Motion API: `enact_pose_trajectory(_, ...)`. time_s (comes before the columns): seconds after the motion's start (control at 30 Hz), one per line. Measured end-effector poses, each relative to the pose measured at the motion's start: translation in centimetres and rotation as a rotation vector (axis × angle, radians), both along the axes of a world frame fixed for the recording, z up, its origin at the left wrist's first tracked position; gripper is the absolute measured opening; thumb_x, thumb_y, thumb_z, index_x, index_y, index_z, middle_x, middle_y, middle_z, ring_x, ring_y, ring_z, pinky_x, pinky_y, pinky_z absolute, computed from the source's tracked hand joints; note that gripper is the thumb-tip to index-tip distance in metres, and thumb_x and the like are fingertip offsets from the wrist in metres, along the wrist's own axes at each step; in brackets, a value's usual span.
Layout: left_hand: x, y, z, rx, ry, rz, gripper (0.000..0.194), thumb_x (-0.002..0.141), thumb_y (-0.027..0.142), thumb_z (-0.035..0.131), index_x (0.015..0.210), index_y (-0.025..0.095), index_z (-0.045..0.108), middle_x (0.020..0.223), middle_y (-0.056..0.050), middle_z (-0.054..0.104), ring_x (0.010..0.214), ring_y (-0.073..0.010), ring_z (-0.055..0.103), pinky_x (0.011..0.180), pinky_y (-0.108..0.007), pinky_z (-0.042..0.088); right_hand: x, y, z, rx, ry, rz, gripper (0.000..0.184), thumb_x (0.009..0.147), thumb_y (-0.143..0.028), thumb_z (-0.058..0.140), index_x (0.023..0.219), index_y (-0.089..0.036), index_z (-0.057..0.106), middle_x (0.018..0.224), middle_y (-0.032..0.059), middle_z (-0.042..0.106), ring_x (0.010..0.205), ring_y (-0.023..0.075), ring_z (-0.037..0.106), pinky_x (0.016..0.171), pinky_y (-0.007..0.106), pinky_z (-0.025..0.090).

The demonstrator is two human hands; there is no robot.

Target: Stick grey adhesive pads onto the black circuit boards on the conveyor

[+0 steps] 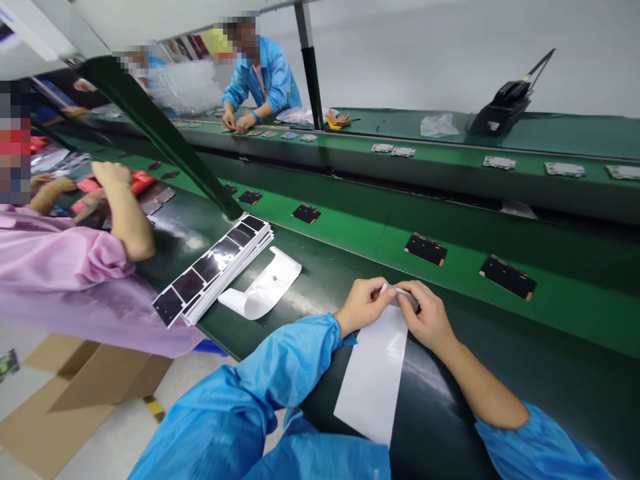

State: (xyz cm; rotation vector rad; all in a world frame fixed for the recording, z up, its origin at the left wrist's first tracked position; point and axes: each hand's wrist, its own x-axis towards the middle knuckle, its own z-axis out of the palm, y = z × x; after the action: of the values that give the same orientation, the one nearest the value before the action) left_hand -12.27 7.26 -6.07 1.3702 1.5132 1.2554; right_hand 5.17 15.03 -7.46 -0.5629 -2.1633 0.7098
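Both my hands meet at the far end of a long white backing strip (375,373), which runs back toward my body over the table's front edge. My left hand (367,303) pinches the strip's upper left corner between thumb and fingers. At the upper right corner, my right hand (425,310) has its thumb and fingers closed on the same strip. A small dark piece shows between the fingertips; its kind is partly hidden. To the left lies a curled white sheet (265,287), beside a stack of black-panelled sticker sheets (213,263).
Black flat boards (425,249) lie spaced along the green belt (360,240) ahead. Beyond it, a raised shelf carries grey boards (500,163) and a black device (503,107). A slanted green post (165,137) rises at left, near a co-worker's pink sleeve (65,260). Another person works opposite.
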Motion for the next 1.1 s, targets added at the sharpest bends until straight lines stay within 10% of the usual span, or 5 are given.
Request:
enact_pose_trajectory(0.63, -0.1, -0.1, 0.2, 0.020, 0.080, 0.037, 0.043, 0.100, 0.053, 0.054, 0.074, 0.019, 0.056, 0.064, 0.003, 0.049, 0.064, -0.0122, 0.043, 0.062, -0.028, 0.032, 0.7, 0.4, -1.2, -0.008, 0.032, -0.017, 0.027, 0.108, -0.037, 0.056, 0.128, -0.020, 0.064, 0.105, 0.0067, 0.070, 0.091, 0.0209, 0.069, 0.080, 0.033, 0.055)
enact_pose_trajectory(1.1, -0.7, 0.7, 0.6, 0.103, 0.118, 0.054, 0.045, 0.100, 0.052, 0.061, 0.071, 0.018, 0.061, 0.061, 0.002, 0.049, 0.057, -0.0120, 0.042, 0.056, -0.026, 0.032, -0.4, 0.8, 0.3, -0.050, 0.094, 0.042, 0.019, 0.111, -0.028, 0.050, 0.102, -0.020, 0.064, 0.092, 0.0066, 0.070, 0.086, 0.0202, 0.063, 0.079, 0.035, 0.050)
